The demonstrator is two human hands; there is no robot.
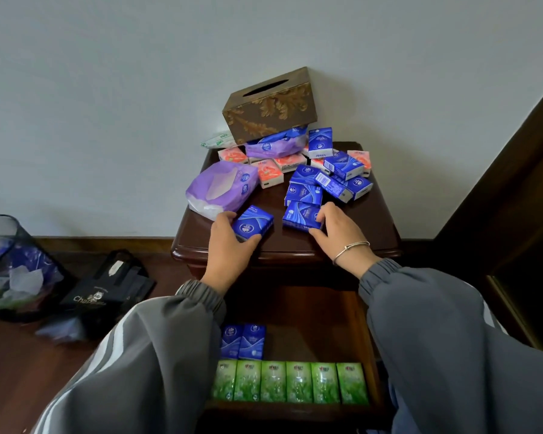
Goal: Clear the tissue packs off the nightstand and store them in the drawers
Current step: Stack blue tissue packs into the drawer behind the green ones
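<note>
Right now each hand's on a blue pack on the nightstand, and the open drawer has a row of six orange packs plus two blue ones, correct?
Not quite: the drawer's row is green, not orange. The head view shows six green packs across the front of the open drawer, with two blue packs behind them. The rest holds: the left hand grips the left blue pack and the right hand the right blue pack on the nightstand.

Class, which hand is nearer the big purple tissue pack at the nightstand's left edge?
Left. The left hand is just in front of the purple tissue pack; the right hand is farther right, on a blue pack.
</note>
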